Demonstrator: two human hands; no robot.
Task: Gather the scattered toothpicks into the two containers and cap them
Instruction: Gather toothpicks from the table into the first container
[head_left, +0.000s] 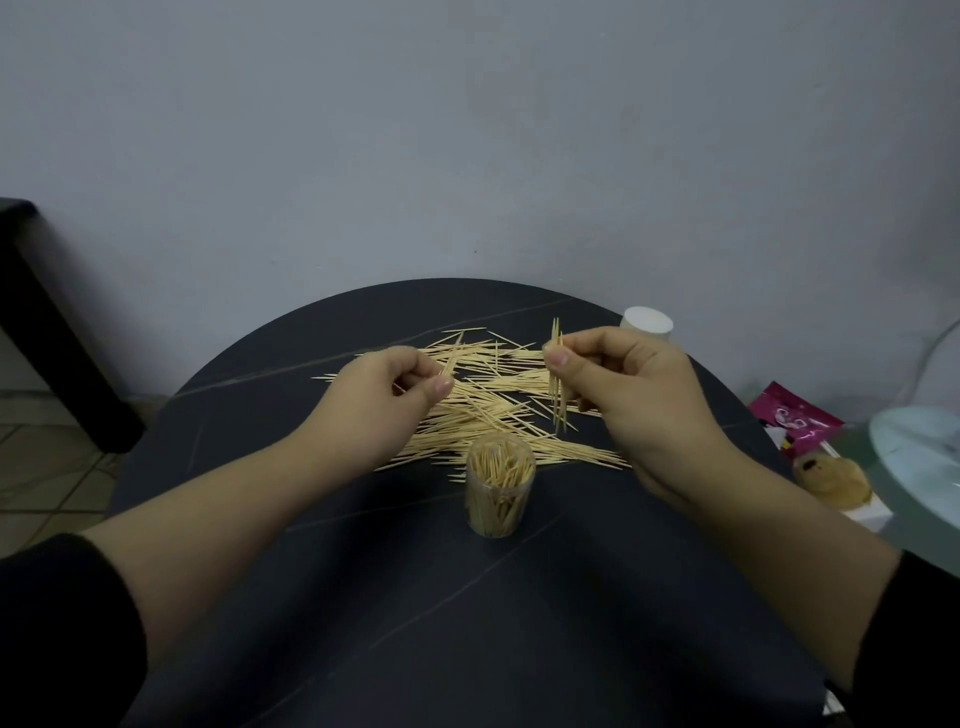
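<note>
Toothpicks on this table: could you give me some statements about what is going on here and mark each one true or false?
1. The right hand holds a small bundle of toothpicks upright. True.
2. The clear container is capped. False: its top is open, and toothpicks stand inside it.
3. Many loose toothpicks lie on the dark table. True.
4. The left hand lies flat and empty. False: its curled fingers pinch toothpicks at the pile.
5. A white cylinder stands left of the pile. False: it stands at the far right, behind the right hand.
</note>
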